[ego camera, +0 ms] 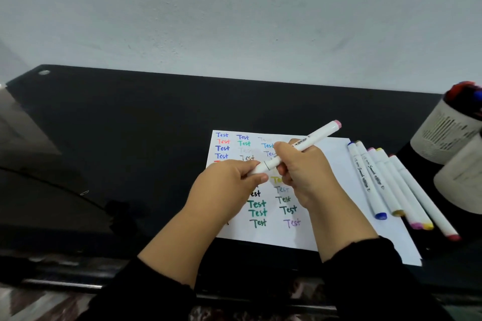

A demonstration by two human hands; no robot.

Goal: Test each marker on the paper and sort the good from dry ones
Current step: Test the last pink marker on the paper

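A white marker (pixel 317 136) with a pink end cap is held slanted above the paper (pixel 331 161). My right hand (pixel 303 172) grips its barrel in the middle. My left hand (pixel 232 185) pinches the cap at its lower end. The paper lies on the black table and carries several coloured "Test" words in columns. Several white markers (pixel 386 182) lie side by side on the paper's right edge, with blue, olive, pink, yellow and red ends.
A white cup (pixel 443 135) holding more markers stands at the right edge of the black table (pixel 130 125), with a second white cup (pixel 461 182) in front of it. A pale wall rises behind the table. The table's front edge runs below my forearms.
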